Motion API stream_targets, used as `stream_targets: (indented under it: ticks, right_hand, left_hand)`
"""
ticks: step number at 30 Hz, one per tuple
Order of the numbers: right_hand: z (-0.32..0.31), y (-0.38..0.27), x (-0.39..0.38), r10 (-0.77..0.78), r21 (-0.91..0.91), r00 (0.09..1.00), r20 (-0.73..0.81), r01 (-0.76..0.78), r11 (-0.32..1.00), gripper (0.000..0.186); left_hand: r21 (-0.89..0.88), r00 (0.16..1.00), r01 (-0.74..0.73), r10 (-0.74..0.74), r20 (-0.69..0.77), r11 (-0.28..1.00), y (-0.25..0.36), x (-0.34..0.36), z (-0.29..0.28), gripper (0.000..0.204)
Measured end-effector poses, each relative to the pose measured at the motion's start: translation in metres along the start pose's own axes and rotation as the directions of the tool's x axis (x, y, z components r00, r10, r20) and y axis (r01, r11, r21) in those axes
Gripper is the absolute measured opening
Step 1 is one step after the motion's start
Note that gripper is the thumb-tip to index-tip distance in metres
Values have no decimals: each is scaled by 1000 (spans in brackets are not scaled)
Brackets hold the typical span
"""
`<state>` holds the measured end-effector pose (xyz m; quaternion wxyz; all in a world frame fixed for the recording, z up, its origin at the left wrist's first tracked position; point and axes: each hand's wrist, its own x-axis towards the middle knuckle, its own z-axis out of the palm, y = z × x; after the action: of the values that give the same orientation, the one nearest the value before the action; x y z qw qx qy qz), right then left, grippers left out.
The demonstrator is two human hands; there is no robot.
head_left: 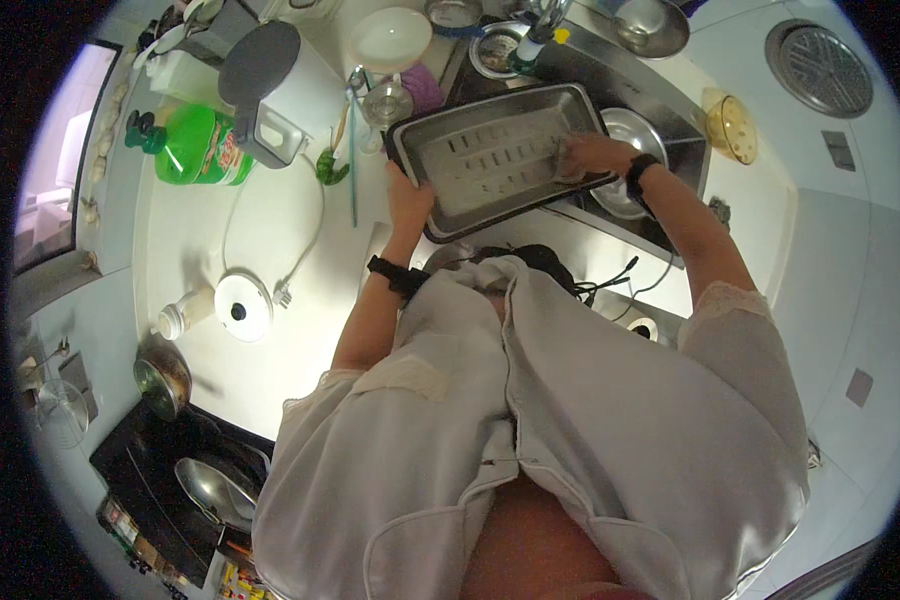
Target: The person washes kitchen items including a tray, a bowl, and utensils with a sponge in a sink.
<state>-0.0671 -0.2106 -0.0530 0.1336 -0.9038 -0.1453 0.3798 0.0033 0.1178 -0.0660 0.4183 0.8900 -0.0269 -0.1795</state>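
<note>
My left hand (410, 195) grips the left side of a dark-rimmed rectangular metal tray (475, 185), which is held tilted over the sink area. The tray's inside is pale and wet-looking, with rows of dark slots or marks. My right hand (598, 153) is inside the tray at its right side, fingers curled on something pale that I cannot make out. A round steel bowl (628, 128) sits beneath the tray's right end, partly hidden by it and by my right hand. The faucet (538, 40) stands just behind the tray.
A grey-and-white appliance (260, 70), green bottle (195, 145), white plate (390, 35) and purple cloth (422, 88) crowd the back left. A white appliance base (243, 305) with a cord lies left. A dark stove (145, 465) is at lower left, a yellow colander (730, 128) at right.
</note>
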Motion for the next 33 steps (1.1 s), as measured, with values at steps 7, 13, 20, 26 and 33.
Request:
stream_targets:
  ticks: [7,13,20,26,33]
  right_hand:
    - [10,-132,66,-219,211,968,-121,241,947,56]
    - [-8,-146,92,-69,-103,960,-271,43,994,67]
    - [22,-96,89,-277,-348,919,-280,171,922,69]
    - [4,-39,21,-453,-30,883,-124,453,891,65]
    - [5,-51,70,225,94,942,-248,-208,974,59]
  left_hand:
    - [-89,987,-139,130,-93,986,-15,5,5,41]
    - [-100,991,-120,112,-77,988,-18,0,7,38]
    - [-162,981,-176,160,-109,971,-24,4,12,39]
    - [-67,994,-67,61,-90,996,-5,-3,0,40]
    - [-127,987,-152,145,-61,980,-16,5,6,37]
